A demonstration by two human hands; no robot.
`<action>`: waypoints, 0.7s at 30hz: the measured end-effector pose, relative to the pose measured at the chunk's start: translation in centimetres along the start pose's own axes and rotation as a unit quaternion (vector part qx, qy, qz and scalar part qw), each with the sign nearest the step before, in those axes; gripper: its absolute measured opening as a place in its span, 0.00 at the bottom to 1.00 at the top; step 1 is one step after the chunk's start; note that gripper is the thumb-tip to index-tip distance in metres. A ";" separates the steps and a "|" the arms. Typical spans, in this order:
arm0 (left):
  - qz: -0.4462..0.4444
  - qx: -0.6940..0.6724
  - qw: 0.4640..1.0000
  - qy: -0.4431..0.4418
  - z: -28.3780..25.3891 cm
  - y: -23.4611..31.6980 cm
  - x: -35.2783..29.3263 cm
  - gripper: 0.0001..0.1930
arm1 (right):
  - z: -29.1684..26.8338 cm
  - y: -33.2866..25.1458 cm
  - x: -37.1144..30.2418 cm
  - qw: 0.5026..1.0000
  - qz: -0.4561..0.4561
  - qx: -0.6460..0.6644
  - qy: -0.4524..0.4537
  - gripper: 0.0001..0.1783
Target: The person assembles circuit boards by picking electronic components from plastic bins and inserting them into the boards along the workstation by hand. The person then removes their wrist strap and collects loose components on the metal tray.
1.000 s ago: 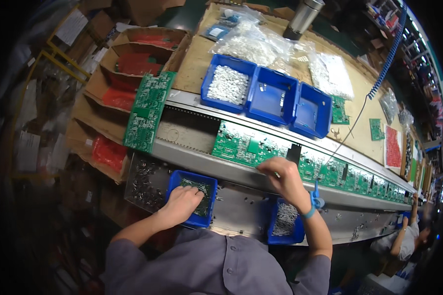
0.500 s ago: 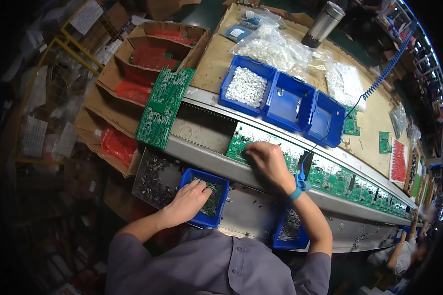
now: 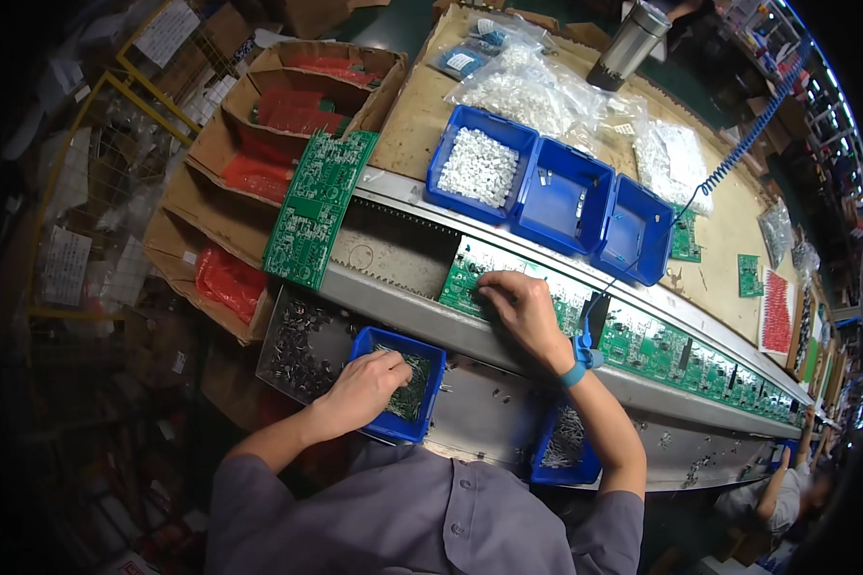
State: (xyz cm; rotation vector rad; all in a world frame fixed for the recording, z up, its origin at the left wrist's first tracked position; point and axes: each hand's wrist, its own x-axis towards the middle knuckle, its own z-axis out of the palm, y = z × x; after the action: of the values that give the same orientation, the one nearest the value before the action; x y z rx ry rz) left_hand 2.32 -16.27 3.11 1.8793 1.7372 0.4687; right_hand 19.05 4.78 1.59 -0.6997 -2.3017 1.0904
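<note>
My left hand [image 3: 364,388] rests over a blue bin [image 3: 439,372], fingers curled among thin wire-leaded components [image 3: 408,398] that look green. Whatever those fingertips grip is too small to make out. Over the left-hand end of a green circuit board [image 3: 458,287] on the rail, my right hand [image 3: 522,309] has thumb and fingers pinched together. Its fingertips are close to the board's surface, and any part between them is hidden. A blue wrist strap [image 3: 581,360] with a cord circles my right wrist.
More circuit boards [image 3: 681,353] line the rail to the right. Stacked green boards [image 3: 307,211] bridge the rail's left end beside a divided cardboard box [image 3: 177,206]. Blue bins [image 3: 564,196], one full of white parts, stand beyond the rail. Another bin [image 3: 566,446] of metal leads sits nearer.
My left hand has shifted slightly within the bin, its fingers curling a little more. My right hand stays over the same board with only a small finger movement.
</note>
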 end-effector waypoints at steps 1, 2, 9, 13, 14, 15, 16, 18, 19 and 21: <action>0.002 -0.016 1.000 0.009 -0.2 -0.1 0.1 0.04 | 0.0 0.0 0.0 1.000 0.002 0.002 0.001 0.06; 0.003 -0.032 0.999 0.018 -0.4 -0.2 0.3 0.03 | 0.0 0.0 0.0 1.000 0.004 0.004 0.002 0.06; 0.039 -0.146 0.983 0.106 -3.3 -0.1 3.5 0.04 | -0.3 0.3 -0.1 1.000 -0.017 -0.015 -0.014 0.06; 0.048 -0.145 0.976 0.154 -3.7 -0.8 6.1 0.06 | -0.3 0.3 -0.2 0.999 -0.021 -0.023 -0.016 0.06; 0.037 -0.156 0.973 0.167 -3.8 -0.7 6.7 0.06 | -0.3 0.4 -0.2 0.999 -0.025 -0.025 -0.013 0.06; 0.026 -0.168 0.969 0.179 -3.9 -0.6 7.3 0.06 | -0.3 0.4 -0.2 0.999 -0.025 -0.025 -0.013 0.06; 0.027 -0.171 0.968 0.183 -3.9 -0.7 7.8 0.07 | -0.2 0.4 -0.2 0.999 -0.021 -0.023 -0.010 0.06; -0.010 -0.217 0.959 0.180 -3.3 -0.7 8.6 0.08 | -0.1 0.3 -0.2 1.000 -0.017 -0.022 -0.007 0.06; -0.048 -0.261 0.948 0.176 -3.2 -0.7 9.0 0.08 | -0.1 0.3 -0.1 1.000 -0.013 -0.020 -0.004 0.06; -0.050 -0.238 0.956 0.165 -3.3 -0.7 9.5 0.09 | -0.1 0.3 -0.1 1.000 -0.009 -0.017 -0.001 0.06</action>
State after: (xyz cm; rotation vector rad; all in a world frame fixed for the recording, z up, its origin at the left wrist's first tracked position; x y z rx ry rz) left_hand 0.88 -6.40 4.37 1.4209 1.7112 1.1038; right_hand 19.26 4.94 1.40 -0.6906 -2.3299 1.0462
